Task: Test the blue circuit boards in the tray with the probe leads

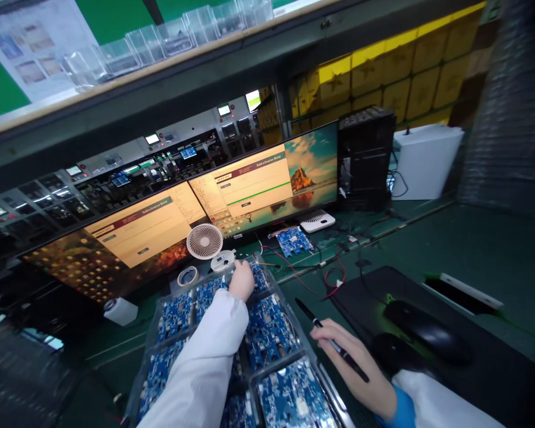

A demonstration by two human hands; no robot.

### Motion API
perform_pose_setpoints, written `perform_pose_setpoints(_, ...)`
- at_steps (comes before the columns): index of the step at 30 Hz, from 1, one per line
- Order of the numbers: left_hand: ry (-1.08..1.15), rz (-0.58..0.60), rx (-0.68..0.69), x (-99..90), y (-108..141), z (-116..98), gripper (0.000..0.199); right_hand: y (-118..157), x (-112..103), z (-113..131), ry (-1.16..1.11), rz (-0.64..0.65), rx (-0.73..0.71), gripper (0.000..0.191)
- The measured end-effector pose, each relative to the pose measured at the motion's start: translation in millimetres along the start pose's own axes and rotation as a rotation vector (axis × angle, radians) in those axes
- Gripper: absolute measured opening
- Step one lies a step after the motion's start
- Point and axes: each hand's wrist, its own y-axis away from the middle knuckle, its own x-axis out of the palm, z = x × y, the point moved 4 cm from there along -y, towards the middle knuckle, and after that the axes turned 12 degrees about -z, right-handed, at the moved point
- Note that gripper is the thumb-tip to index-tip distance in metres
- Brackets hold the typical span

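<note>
On the dark green worktop (428, 238), blue circuit boards (267, 327) fill a divided grey plastic tray (276, 364), whose walls likely keep them apart. At its far edge, the left hand (242, 282) has narrowly curled fingers; whether they grip anything, I cannot tell. The right hand (361, 386) holds a slim black pen (307, 311) slantwise, probably for fingertip control

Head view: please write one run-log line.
left hand: at far end of tray | right hand: holds black pen | loose blue board: beyond tray
</note>
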Motion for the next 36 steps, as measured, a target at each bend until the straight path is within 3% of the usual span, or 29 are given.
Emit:
perform_pose_setpoints(4, -0.025, -0.022, -0.018, -1.2, -18, -8, 0.027, 4, 5, -1, 0.006, 0.049, -0.041, 0.019)
perform_pose_setpoints(10, -0.024, -0.058, -0.085, 12.1, -44, -16, 0.028, 1, 1, 6, 0.030, -0.006, -0.125, 0.021)
perform_pose_setpoints(16, -0.013, -0.077, -0.123, 17.5, -52, -20, 0.026, 2, 0, 4, 0.043, -0.002, -0.115, 0.022)
perform_pose_setpoints(22, 0.028, -0.123, -0.131, 3.5, -50, -29, 0.026, -3, 1, -1, 0.051, -0.006, -0.064, 0.020)
perform_pose_setpoints(25, 0.092, -0.126, -0.051, -14.9, -40, -30, 0.019, -6, 1, -4, 0.070, -0.044, -0.005, 0.023)
perform_pose_setpoints(28, 0.179, -0.067, 0.063, -37.6, -18, -29, 0.025, -12, 1, -12, 0.087, -0.087, 0.041, 0.025)
perform_pose_setpoints(36, 0.393, 0.088, 0.355, -82.9, 83, -42, 0.046, -44, 20, -45, 0.208, -0.159, 0.110, 0.027)
